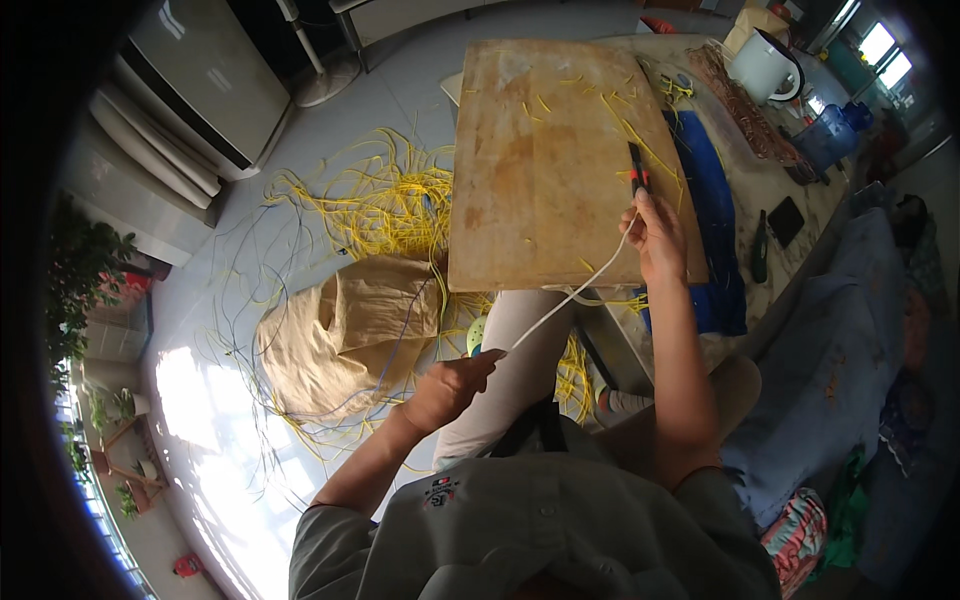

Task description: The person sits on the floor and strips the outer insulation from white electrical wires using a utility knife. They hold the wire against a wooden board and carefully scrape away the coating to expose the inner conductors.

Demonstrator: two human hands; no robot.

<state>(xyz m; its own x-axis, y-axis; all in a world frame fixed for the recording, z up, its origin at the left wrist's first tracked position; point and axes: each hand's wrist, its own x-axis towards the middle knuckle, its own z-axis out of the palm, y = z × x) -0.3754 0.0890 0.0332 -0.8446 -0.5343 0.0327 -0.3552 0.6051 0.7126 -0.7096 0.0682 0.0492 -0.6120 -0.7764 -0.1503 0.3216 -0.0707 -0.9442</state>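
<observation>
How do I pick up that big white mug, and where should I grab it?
Probably by its dark handle, coming from the picture's right. The handle loops out on that side of the white mug, giving you something narrow to hold, while a reddish-brown bundle lies by its lower left side.

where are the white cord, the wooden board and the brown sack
White cord (565,301): head view, around the middle of its visible length
Wooden board (540,190): head view, bare part of its top
Brown sack (335,335): head view, middle of its creased side
</observation>
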